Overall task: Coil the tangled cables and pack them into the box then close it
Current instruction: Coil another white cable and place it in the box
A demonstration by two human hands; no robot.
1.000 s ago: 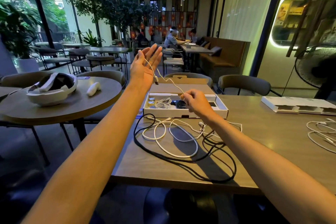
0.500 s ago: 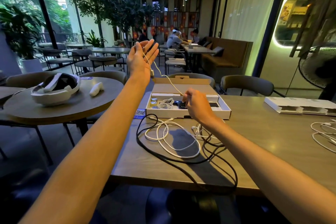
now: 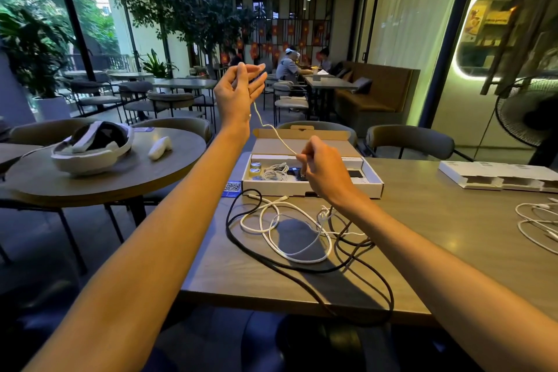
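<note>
My left hand (image 3: 237,94) is raised above the table, fingers curled around one end of a thin white cable (image 3: 273,130). That cable runs down to my right hand (image 3: 320,171), which pinches it over the open white box (image 3: 373,178). The box holds a coiled white cable (image 3: 273,172), small round tins and a dark item. On the table in front of the box lie a tangled white cable (image 3: 290,233) and a long black cable (image 3: 356,287), looped over each other.
The box's lid flap (image 3: 302,142) stands open at the back. A white tray (image 3: 495,175) and more white cables (image 3: 537,226) lie at the right. A headset (image 3: 90,148) and controller (image 3: 160,148) rest on the round table at left. Chairs stand behind the table.
My left hand's open fingers have curled in around the cable's end. My right hand has lifted slightly above the box, drawing the cable tauter between both hands.
</note>
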